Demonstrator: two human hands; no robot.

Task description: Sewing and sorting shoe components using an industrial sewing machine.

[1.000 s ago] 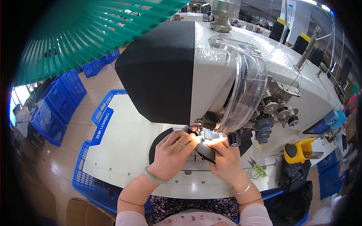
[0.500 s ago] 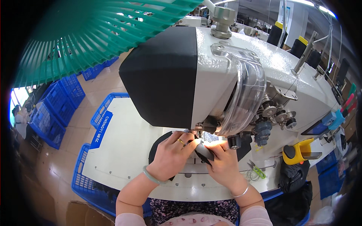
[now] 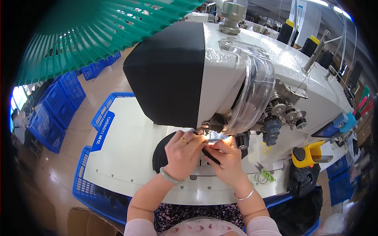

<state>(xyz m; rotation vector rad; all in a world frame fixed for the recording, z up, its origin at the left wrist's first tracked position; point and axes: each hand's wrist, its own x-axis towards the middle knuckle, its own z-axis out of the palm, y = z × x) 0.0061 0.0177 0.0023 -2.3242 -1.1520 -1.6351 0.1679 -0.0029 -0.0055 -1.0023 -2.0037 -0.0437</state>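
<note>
Close in front of the sewing machine's needle area (image 3: 208, 128), both my hands pinch a small dark cloth piece (image 3: 211, 156) with a grey edge. My left hand (image 3: 182, 155), wearing a ring and a pale bangle, grips its left side with bent fingers. My right hand (image 3: 227, 160) has thumb and fingers closed on the other side, and a thin grey strip (image 3: 214, 140) shows between the fingertips. Black fabric (image 3: 159, 153) lies on the table beside and under my left hand. The needle and presser foot are mostly hidden by the fingers.
The white sewing machine (image 3: 220, 51) with its black end cover looms over my hands. On the right lie green-handled thread snips (image 3: 267, 174), a yellow holder (image 3: 309, 154) and black cloth (image 3: 303, 179). Blue crates (image 3: 84, 179) flank the white table (image 3: 122, 157). A green fan guard (image 3: 98, 35) hangs upper left.
Both hands have lifted and turned the cloth piece slightly at the needle area, so its dark underside shows more. My right fingers have curled in closer to my left. The whole view has shifted a little.
</note>
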